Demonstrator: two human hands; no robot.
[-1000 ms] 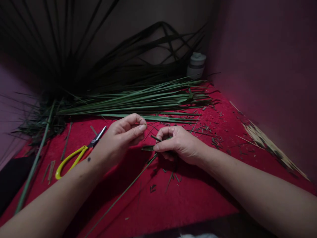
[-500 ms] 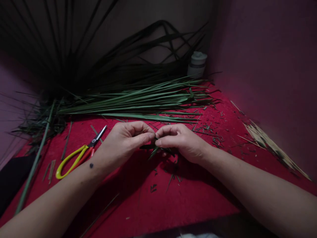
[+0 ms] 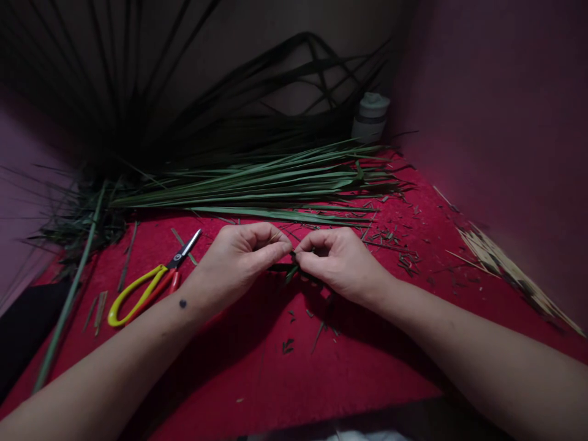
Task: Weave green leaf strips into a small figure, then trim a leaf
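The room is dim, with light falling mostly on a red worktop (image 3: 257,380) hemmed in by shadowy walls. At the far left, something black and flat (image 3: 32,321) lies near the edge, and a thick green stalk (image 3: 70,298) slants up past it toward the back, where dark fronds (image 3: 133,110) fan out in the gloom. A few short dry strips (image 3: 100,311) lie between the stalk and the scissors (image 3: 176,260), whose yellow and orange handles spread toward me beside the left forearm, blades pointing away. Behind them, a sheaf of long green leaves (image 3: 257,190) stretches across, its length running left to right beyond both hands.

From the left comes the left hand (image 3: 239,254), thumb and forefinger pinched together at a small dark-green leaf piece (image 3: 290,274). The piece sits right between the two sets of fingertips, about equally near each hand; its dark strip runs roughly crosswise below the left fingers, while a greener tip angles down and toward me. The right hand (image 3: 342,260) pinches it from the other side, fingertips nearly meeting the left ones; its finer folds are too small to make out.

Farther right are a pale lidded container (image 3: 370,119) at the back, scattered clippings (image 3: 390,236), then a slanting bundle of pale sticks (image 3: 509,269).
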